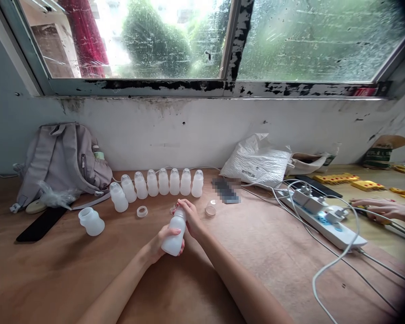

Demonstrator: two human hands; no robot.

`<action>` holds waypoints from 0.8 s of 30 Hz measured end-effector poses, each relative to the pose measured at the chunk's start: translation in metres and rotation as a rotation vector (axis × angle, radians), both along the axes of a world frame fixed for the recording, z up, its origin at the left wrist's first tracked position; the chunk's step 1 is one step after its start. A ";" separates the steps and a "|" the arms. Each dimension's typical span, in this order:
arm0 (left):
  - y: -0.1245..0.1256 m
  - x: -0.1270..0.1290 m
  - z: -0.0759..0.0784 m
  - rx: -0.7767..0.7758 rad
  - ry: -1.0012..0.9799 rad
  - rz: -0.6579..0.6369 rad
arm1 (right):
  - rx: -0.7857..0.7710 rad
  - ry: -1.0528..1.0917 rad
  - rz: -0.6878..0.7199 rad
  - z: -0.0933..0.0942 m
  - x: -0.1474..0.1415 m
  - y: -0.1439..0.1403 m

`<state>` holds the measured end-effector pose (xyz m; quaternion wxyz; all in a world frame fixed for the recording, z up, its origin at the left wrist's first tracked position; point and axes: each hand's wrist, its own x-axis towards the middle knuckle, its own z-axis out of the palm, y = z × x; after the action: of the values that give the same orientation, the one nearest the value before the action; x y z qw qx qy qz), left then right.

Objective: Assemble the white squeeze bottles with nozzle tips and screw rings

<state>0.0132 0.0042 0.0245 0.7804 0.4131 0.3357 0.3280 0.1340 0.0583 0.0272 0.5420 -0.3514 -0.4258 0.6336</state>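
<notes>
My left hand (157,243) is wrapped round the body of a frosted white baby bottle (172,241), which tilts with its top away from me. The fingers of my right hand (189,217) close round the bottle's top end and partly hide it. A white collar ring (142,211) lies on the table to the left of my hands. On their right is a clear round cap (210,210). Farther left stands an open bottle (92,222) with a bare neck. Behind my hands, several capped baby bottles (163,182) form a curved row.
A grey backpack (62,157) and a black flat object (42,224) are at left. Behind right lie a partly blurred phone (227,191) and a silver bag (258,162). A power strip (324,220) with loose cables is at right, beside another person's hand (378,209) and yellow parts (335,178).
</notes>
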 end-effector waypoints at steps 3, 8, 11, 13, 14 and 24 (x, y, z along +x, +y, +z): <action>0.001 0.000 -0.003 -0.091 -0.125 -0.012 | -0.029 0.009 0.013 0.002 0.000 -0.002; 0.003 -0.001 -0.011 -0.207 -0.357 -0.041 | -0.077 0.104 0.068 0.005 -0.001 -0.004; 0.002 0.001 -0.009 -0.194 -0.355 -0.045 | -0.067 0.095 0.024 0.004 -0.001 -0.002; 0.002 0.002 -0.006 -0.111 -0.236 -0.029 | -0.040 0.038 -0.028 0.004 -0.001 -0.001; 0.002 0.003 -0.005 -0.055 -0.156 -0.015 | -0.021 0.007 -0.053 0.004 0.000 -0.001; 0.007 0.005 -0.008 0.338 0.294 0.120 | -0.017 -0.052 -0.129 0.005 -0.002 0.000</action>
<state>0.0179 0.0107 0.0169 0.6218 0.5606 0.4102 0.3617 0.1323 0.0583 0.0322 0.5674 -0.3989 -0.4110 0.5916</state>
